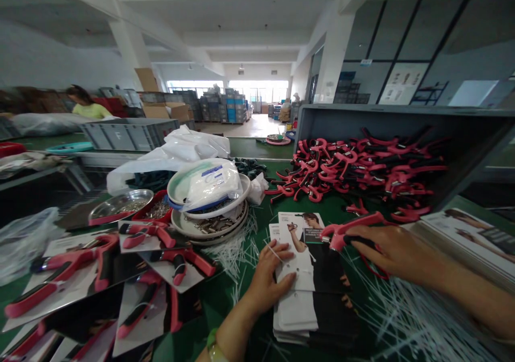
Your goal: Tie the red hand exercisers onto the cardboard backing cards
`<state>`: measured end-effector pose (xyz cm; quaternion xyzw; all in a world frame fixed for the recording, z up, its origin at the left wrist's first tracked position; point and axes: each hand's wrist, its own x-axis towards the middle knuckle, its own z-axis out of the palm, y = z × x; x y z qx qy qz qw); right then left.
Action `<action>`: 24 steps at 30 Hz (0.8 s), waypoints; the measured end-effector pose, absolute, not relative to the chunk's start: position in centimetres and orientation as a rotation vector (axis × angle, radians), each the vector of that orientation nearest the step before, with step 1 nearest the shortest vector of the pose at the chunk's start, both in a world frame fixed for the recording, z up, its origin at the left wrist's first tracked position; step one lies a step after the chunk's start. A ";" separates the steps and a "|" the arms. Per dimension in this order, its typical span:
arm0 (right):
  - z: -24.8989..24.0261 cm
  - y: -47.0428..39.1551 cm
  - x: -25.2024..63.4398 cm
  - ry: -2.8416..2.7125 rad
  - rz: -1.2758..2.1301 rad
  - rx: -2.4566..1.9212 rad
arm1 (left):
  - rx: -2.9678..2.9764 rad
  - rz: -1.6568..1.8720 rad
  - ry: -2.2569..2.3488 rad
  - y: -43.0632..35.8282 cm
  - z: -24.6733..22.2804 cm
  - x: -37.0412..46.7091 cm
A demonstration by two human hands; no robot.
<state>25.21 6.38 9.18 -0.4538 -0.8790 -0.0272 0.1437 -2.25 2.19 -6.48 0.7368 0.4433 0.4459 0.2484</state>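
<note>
My right hand (380, 249) is closed around pink-and-black pliers (354, 228), their head over the top right of a printed card. My left hand (269, 271) lies at the left edge of that backing card (300, 244), thumb and fingers on it. A thin white cable tie (275, 252) sits between the left fingers. The card rests on a stack of similar cards (295, 319), white on the left and dark on the right. Loose white cable ties (414, 319) spread beside the stack, under my right forearm.
A tilted grey crate (402, 112) spills pink pliers (338, 163) at the back right. Carded pliers (64, 271) pile up at left. Stacked bowls (209, 228) and a metal dish (120, 205) hold small parts. More cards (475, 233) lie right. A person (90, 107) is far left.
</note>
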 end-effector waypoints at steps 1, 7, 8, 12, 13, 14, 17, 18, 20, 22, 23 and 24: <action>9.2 6.4 24.9 -2.456 -0.093 -1.360 | 2.014 1.220 1.205 2.2 -6.5 -2.2; 10.6 9.2 19.8 -2.079 -0.017 -1.591 | 2.029 1.225 1.203 2.2 -6.4 -2.2; 10.6 9.3 18.8 -2.131 -0.032 -1.600 | 2.031 1.225 1.202 2.1 -6.3 -2.2; 9.8 7.7 15.8 -2.372 -0.192 -1.708 | 2.023 1.238 1.190 2.0 -6.2 -2.2; 9.4 6.9 15.5 -2.418 -0.245 -1.726 | 1.998 1.257 1.196 1.9 -6.3 -2.1; 9.0 6.0 15.4 -2.455 -0.293 -1.730 | 1.959 1.282 1.208 1.9 -6.3 -2.0; 7.7 3.2 15.2 -2.536 -0.319 -1.691 | 1.803 1.359 1.246 1.8 -6.6 -1.5; 7.2 2.3 15.2 -2.545 -0.286 -1.665 | 1.766 1.373 1.241 1.8 -6.8 -1.4; 6.2 0.7 15.2 -2.541 -0.166 -1.573 | 1.738 1.382 1.194 1.7 -7.0 -1.4; 5.2 -0.4 15.3 -2.503 0.009 -1.471 | 1.736 1.370 1.126 1.5 -7.1 -1.6; 4.9 -0.6 15.6 -2.466 0.090 -1.435 | 1.734 1.350 1.101 1.4 -7.1 -1.8; 4.6 -0.7 16.0 -2.422 0.151 -1.414 | 1.732 1.319 1.082 1.3 -7.1 -2.1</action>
